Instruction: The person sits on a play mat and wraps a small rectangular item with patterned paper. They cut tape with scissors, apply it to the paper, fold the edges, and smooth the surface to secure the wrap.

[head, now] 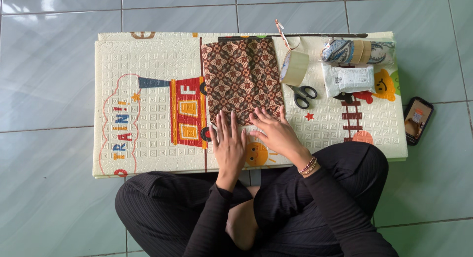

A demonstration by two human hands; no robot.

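Note:
A brown patterned cloth (241,77), folded into a rectangle, lies on a cream foam play mat (148,55) with cartoon pictures. My left hand (228,141) lies flat on the mat with its fingertips at the cloth's near edge. My right hand (276,131) rests beside it, fingers spread and pressing the cloth's near right corner. Both hands are palm down and hold nothing. A beaded bracelet sits on my right wrist.
Right of the cloth stand a roll of clear tape (294,67) with a loose end, black-handled scissors (302,95), a white wrapped packet (348,79) and a rolled patterned bundle (354,51). A phone (418,120) lies on the tiled floor at the right. My crossed legs touch the mat's near edge.

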